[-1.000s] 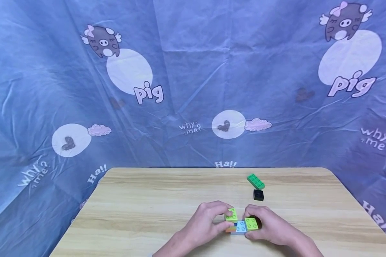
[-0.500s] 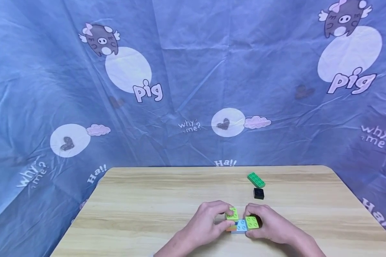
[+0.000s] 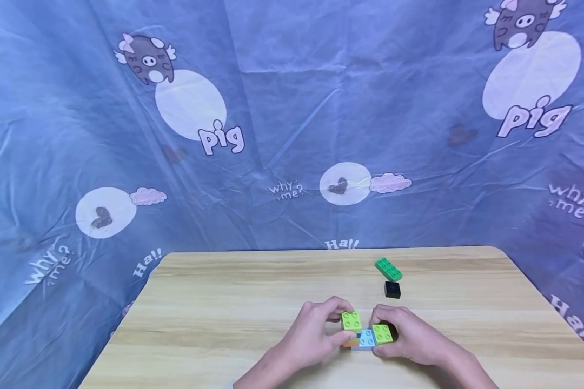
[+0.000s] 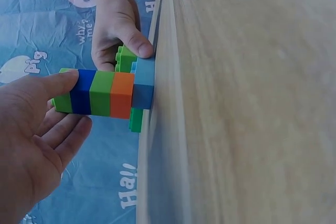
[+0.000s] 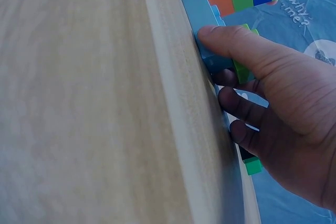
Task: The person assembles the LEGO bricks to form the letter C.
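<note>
On the table, a light blue brick [image 3: 367,339] bears a stack of toy bricks on its left end. From the bottom up these are an orange brick [image 4: 122,95], a green brick [image 4: 100,94], a dark blue brick [image 4: 81,97] and a lime green brick [image 3: 351,320]. My left hand [image 3: 311,335] holds the stack near its top, thumb on the near side and fingers behind. A second lime green brick [image 3: 382,334] sits on the base's right end. There my right hand [image 3: 413,336] grips the base, its thumb pressing the light blue side.
Beyond the right hand, a black brick [image 3: 392,290] and a long green brick [image 3: 388,269] lie on the wooden table [image 3: 243,292]. A blue printed cloth [image 3: 272,108] hangs behind and around the table.
My left index finger has moved off the top of the stack to its far side, uncovering the lime green studs. The right hand keeps its grip. The head view has shifted slightly.
</note>
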Demonstrator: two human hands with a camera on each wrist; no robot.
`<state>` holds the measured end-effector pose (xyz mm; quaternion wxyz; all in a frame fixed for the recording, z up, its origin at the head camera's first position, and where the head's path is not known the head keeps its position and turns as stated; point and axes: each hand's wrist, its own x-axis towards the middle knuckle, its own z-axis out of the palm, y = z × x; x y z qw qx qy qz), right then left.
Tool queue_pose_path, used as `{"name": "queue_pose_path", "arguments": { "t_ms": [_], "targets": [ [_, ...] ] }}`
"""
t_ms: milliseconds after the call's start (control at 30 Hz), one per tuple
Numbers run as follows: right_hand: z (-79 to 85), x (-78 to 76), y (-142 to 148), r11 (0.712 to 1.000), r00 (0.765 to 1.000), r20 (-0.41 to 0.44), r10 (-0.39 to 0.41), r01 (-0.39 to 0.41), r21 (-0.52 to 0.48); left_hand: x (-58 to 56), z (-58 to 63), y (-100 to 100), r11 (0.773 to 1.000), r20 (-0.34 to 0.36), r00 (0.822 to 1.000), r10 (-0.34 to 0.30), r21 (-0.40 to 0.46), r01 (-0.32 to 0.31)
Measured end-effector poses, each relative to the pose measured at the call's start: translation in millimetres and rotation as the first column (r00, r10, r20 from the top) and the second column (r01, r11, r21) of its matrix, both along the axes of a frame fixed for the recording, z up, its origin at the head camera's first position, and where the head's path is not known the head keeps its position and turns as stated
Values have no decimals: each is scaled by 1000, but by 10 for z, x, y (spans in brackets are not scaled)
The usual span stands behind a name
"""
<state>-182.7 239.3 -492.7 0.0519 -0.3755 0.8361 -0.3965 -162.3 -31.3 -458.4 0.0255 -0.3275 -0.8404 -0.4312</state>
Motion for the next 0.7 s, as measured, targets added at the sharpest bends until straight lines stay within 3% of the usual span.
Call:
{"name": "queue_pose_path", "arguments": {
  "t_ms": [200, 333, 567, 700],
  "targets": [
    [8, -9, 3, 1000, 1000, 23, 14, -13, -8, -20, -29, -4, 997, 119, 993, 9, 78, -18],
    [-11, 1, 6, 1000, 1000, -5, 7, -7, 11, -19, -41, 8, 994, 195, 981, 1, 111, -23],
    [12, -3, -4, 998, 999, -22, -26, 27, 60, -28, -74, 28, 992, 120, 993, -3, 128, -12],
    [29, 3, -2, 995, 999, -3, -39, 39, 89, -31, -82, 23, 994, 124, 992, 11, 104, -24]
  ]
}}
